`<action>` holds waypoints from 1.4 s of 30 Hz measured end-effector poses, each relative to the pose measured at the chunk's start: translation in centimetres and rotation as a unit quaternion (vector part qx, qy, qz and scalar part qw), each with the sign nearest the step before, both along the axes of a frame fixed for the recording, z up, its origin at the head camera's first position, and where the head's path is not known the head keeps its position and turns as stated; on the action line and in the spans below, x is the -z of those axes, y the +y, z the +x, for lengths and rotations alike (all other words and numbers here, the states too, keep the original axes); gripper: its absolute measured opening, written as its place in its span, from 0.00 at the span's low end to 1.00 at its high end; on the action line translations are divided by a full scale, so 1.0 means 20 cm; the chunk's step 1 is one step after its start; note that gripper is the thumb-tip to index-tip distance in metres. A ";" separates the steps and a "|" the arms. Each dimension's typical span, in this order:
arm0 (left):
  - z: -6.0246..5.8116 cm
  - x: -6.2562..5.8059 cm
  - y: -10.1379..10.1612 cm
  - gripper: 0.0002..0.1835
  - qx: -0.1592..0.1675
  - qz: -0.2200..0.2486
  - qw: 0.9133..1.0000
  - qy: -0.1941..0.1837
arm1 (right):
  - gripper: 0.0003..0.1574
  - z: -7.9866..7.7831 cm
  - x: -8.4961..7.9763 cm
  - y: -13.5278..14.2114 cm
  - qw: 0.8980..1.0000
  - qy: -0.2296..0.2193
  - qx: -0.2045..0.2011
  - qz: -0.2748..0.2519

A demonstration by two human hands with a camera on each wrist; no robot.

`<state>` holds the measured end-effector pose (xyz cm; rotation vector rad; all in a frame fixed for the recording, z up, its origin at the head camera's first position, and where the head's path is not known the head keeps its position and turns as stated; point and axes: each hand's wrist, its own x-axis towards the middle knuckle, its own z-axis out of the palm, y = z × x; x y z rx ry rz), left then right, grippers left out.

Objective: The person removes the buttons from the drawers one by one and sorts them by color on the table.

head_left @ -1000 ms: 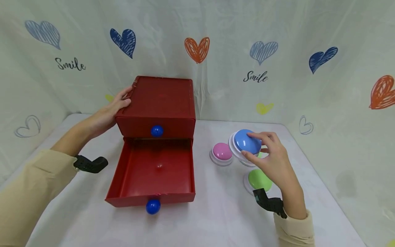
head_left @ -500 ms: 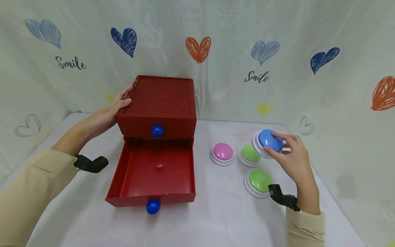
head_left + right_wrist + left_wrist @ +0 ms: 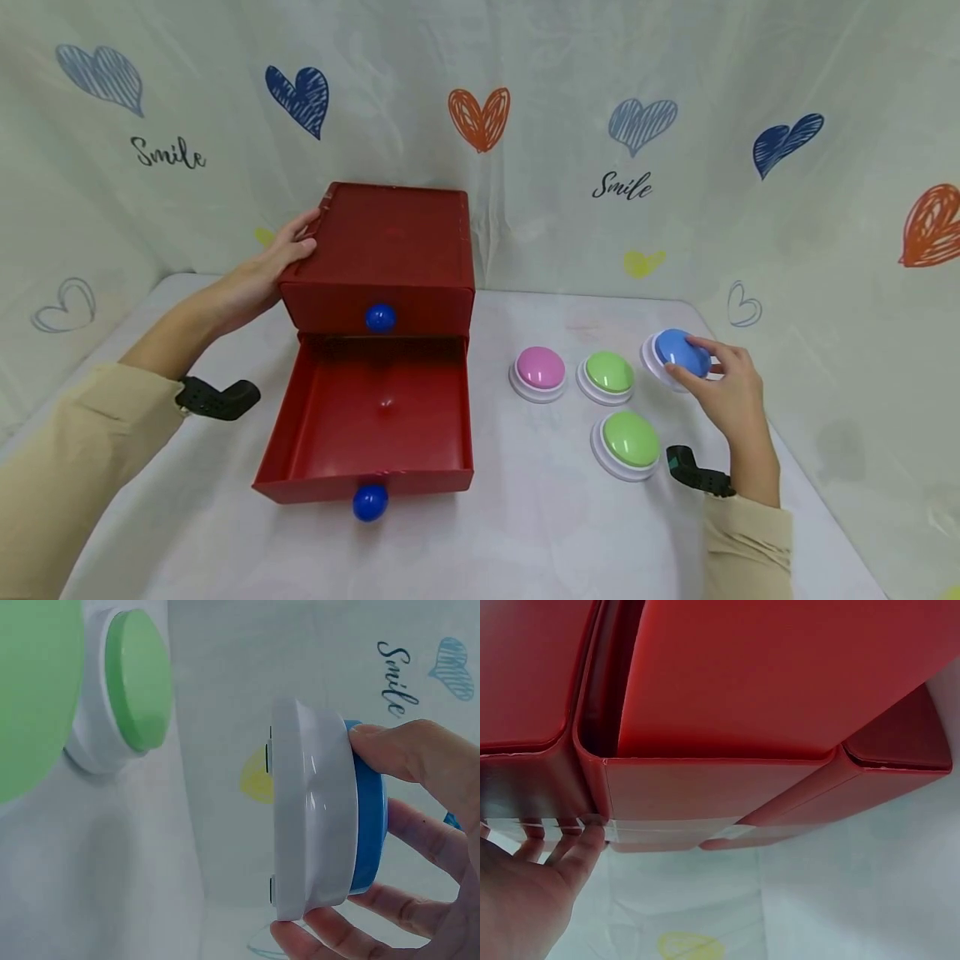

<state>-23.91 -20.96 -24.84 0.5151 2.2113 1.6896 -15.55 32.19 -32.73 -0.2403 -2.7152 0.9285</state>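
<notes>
My right hand (image 3: 726, 385) pinches a blue dome push button (image 3: 682, 353) by its rim, thumb on one side and fingers on the other. In the right wrist view its white base (image 3: 315, 817) hangs over the white tabletop, with a gap beneath. My left hand (image 3: 268, 271) rests against the left side of a red two-drawer box (image 3: 397, 237), fingers extended along its wall. The lower drawer (image 3: 382, 417) is pulled out, with nothing inside; the upper one is closed. Both have blue ball knobs. To the right stand a pink push button (image 3: 541, 367) and two green ones (image 3: 610, 372).
The nearer green push button (image 3: 632, 439) stands to the left of my right wrist. The white-covered table (image 3: 525, 517) runs back to a curtain (image 3: 540, 225) printed with hearts. The pulled-out drawer juts toward the front.
My right hand has carried the blue push button rightward and lower, away from above the far green one, which now shows fully. My left hand and the box have stayed put.
</notes>
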 end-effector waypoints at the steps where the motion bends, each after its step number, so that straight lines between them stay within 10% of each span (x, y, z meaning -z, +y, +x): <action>1: 0.00 0.00 0.00 0.34 -0.001 0.001 1.000 -0.001 | 0.40 -0.01 0.02 0.01 1.000 -0.004 0.005 -0.004; 17: 0.00 0.00 -0.01 0.34 0.004 -0.001 1.000 0.003 | 0.35 -0.10 0.26 0.15 0.997 -0.038 0.055 -0.026; 22: 0.01 0.00 -0.01 0.34 0.003 0.001 1.000 0.004 | 0.24 -0.11 0.28 0.16 0.998 -0.031 0.050 -0.014; 31: 0.00 0.00 -0.01 0.33 0.003 0.003 1.000 0.004 | 0.36 -0.13 0.30 0.16 0.996 -0.085 -0.014 0.006; 42: -0.01 0.01 -0.01 0.33 0.003 0.003 1.000 0.000 | 0.39 -0.13 0.31 0.15 0.994 -0.106 -0.001 -0.011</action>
